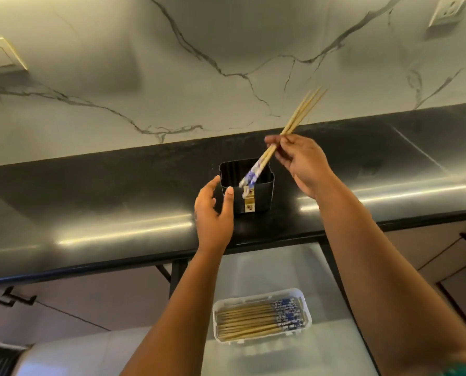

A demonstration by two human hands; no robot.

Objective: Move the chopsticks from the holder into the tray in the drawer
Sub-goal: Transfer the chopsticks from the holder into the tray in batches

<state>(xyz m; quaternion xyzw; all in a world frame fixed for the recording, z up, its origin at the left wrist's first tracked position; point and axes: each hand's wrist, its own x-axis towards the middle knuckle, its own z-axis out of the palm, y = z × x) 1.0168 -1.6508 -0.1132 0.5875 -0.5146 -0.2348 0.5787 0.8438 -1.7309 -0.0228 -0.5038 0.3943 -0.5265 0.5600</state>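
1. Two hands: left [213,210], right [299,161]
2. One black holder [261,199] on the counter [118,191]
3. A few chopsticks [294,123] pinched in the right hand, perhaps three; their blue ends blur, so the count is unsure
4. One white tray [306,310] in one open drawer [335,280]
5. About a dozen chopsticks in the tray [248,320], packed too close for an exact count
6. Two wall plates: a switch [1,57] and a socket [447,10]

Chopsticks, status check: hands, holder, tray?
Right hand shut on chopsticks, lifting from black holder. Left hand open beside holder. White tray in drawer holds many chopsticks. Path clear.
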